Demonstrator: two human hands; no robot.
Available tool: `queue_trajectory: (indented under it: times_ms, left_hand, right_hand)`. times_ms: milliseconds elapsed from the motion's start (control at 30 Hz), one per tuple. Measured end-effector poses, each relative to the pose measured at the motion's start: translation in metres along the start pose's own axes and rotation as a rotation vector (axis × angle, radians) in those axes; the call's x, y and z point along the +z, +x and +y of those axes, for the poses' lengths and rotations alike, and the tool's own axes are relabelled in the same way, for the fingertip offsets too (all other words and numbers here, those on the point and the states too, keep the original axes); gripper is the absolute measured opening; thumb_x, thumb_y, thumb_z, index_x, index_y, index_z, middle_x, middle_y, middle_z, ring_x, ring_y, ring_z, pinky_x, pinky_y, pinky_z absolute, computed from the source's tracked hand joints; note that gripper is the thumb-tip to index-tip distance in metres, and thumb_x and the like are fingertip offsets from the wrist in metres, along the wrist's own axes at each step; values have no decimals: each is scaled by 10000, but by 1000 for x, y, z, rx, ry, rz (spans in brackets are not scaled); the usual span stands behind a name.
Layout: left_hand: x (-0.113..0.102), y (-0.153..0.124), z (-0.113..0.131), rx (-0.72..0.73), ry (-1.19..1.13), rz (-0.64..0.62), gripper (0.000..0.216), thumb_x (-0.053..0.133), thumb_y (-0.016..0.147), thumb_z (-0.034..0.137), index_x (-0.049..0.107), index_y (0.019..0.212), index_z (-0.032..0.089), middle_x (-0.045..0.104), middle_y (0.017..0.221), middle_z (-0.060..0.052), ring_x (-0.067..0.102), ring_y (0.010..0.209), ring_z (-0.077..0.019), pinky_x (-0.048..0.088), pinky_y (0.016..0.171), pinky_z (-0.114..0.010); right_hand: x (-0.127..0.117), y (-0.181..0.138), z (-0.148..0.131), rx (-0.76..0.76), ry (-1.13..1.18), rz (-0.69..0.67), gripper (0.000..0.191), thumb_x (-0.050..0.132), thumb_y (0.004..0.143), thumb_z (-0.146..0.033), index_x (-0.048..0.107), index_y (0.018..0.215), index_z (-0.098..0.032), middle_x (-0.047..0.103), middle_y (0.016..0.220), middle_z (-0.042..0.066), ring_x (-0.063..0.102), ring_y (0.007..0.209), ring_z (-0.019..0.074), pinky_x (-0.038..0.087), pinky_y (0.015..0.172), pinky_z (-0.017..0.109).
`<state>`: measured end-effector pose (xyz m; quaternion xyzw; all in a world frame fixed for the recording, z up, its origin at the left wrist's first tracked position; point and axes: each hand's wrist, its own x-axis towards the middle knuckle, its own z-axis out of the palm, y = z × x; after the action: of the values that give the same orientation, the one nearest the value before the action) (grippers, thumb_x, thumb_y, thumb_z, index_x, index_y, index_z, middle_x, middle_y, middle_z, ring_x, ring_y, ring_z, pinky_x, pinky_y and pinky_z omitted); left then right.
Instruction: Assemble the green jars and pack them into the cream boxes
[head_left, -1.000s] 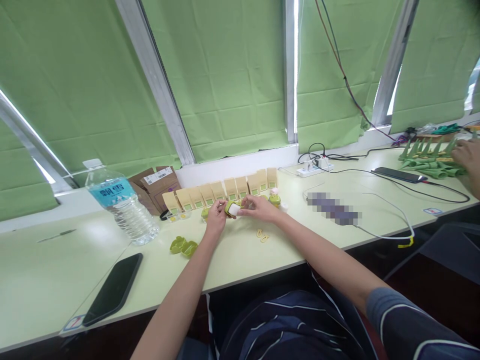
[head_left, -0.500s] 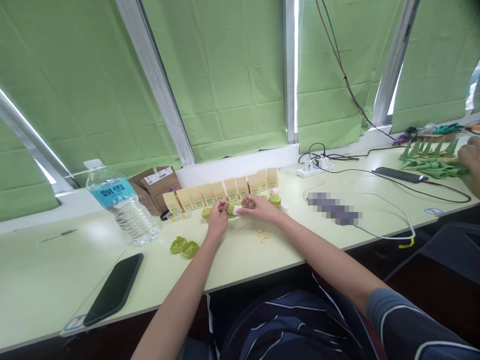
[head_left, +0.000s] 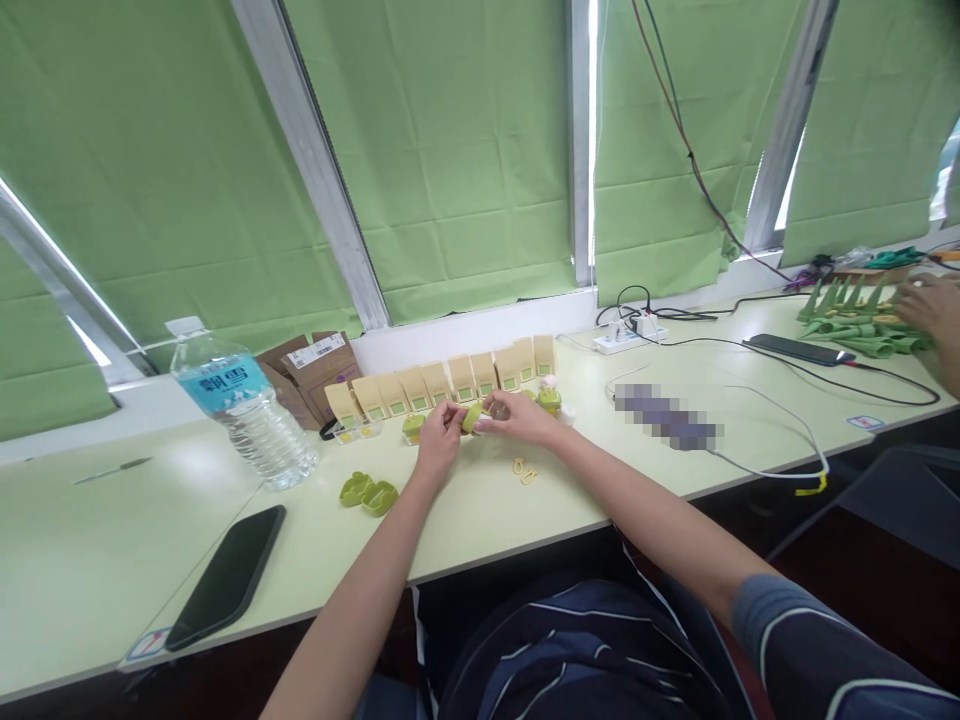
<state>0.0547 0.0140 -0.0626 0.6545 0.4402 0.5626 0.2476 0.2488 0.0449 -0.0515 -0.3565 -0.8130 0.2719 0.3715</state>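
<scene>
My left hand (head_left: 439, 437) and my right hand (head_left: 517, 416) meet over the pale green table (head_left: 480, 510), both pinched on a small green case (head_left: 472, 416). The case sits between my fingertips, just in front of a row of small tan cards (head_left: 450, 383) standing along the wall. An open green case (head_left: 367, 492) lies to the left of my left forearm. Two yellow rings (head_left: 523, 471) lie on the table below my right wrist. More small green pieces (head_left: 550, 400) sit beside my right hand.
A water bottle (head_left: 244, 410) stands at the left, a black phone (head_left: 227, 577) lies near the front edge. Brown cartons (head_left: 311, 365) lean by the wall. A power strip (head_left: 630, 338), cables and another phone (head_left: 799, 349) are right. Another person's hand (head_left: 930, 305) rests on green cones (head_left: 862, 318).
The white inside of the green case has gone from view as my fingers closed over it. The other person's hand at far right shifted slightly.
</scene>
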Motion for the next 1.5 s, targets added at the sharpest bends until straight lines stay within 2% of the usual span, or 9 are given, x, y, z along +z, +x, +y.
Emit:
queue_trajectory:
  times_ms: [267, 467, 600, 767, 933, 1133, 1267, 1500]
  left_hand:
    - [-4, 7, -7, -118, -169, 120, 231, 600, 809, 413, 489, 849, 214, 654, 683, 4, 614, 571, -149, 518, 549, -272]
    - [-4, 6, -6, -148, -182, 20, 294, 623, 783, 460, 467, 854, 221, 651, 667, 16, 628, 532, -159, 520, 546, -296]
    - [-3, 3, -2, -96, -98, 5, 315, 624, 806, 492, 492, 825, 207, 627, 618, 14, 617, 491, -156, 502, 523, -283]
    - [0, -2, 4, -11, -3, -42, 343, 643, 817, 510, 522, 789, 191, 644, 683, -5, 644, 554, -154, 522, 567, -279]
    - [1, -2, 2, -41, -17, 41, 351, 652, 802, 523, 543, 806, 190, 654, 746, -22, 653, 654, -168, 551, 610, -292]
    - [-2, 1, -2, -27, 8, 135, 342, 642, 807, 519, 548, 810, 190, 676, 784, -35, 650, 710, -169, 539, 636, -279]
    - [-2, 2, -4, -8, 9, 113, 337, 647, 810, 511, 559, 814, 186, 684, 790, -36, 654, 723, -168, 529, 658, -277]
    - [1, 0, -2, 12, 16, 47, 353, 661, 800, 525, 575, 802, 183, 668, 757, -27, 652, 697, -163, 518, 659, -276]
  right_hand:
    - [-1, 2, 1, -2, 20, -2, 445, 699, 743, -613, 638, 958, -228, 694, 909, 6, 594, 755, 155, 412, 680, 273]
    - [-3, 1, 1, -14, 18, 4, 472, 689, 740, -637, 639, 960, -223, 696, 899, 8, 583, 719, 146, 403, 663, 270]
    - [-2, 0, 1, -6, 15, -4, 462, 701, 737, -629, 629, 953, -227, 697, 907, 8, 594, 731, 148, 413, 668, 269]
    - [0, 0, 3, 5, -25, 4, 460, 697, 740, -626, 627, 961, -228, 686, 877, 4, 601, 753, 158, 409, 657, 265]
    - [1, 1, 4, -3, 1, -4, 461, 718, 745, -578, 610, 1032, -234, 695, 921, 9, 615, 774, 163, 434, 694, 278]
    - [0, -1, 2, -48, -14, -78, 650, 761, 697, -594, 546, 1202, -245, 694, 985, 35, 632, 859, 208, 449, 728, 303]
    - [1, -2, 2, -59, -33, -81, 682, 767, 700, -575, 527, 1245, -242, 685, 990, 35, 628, 877, 218, 445, 749, 313]
    - [2, 0, 3, -66, -76, -67, 654, 756, 722, -545, 535, 1245, -220, 639, 913, 28, 592, 832, 205, 406, 699, 293]
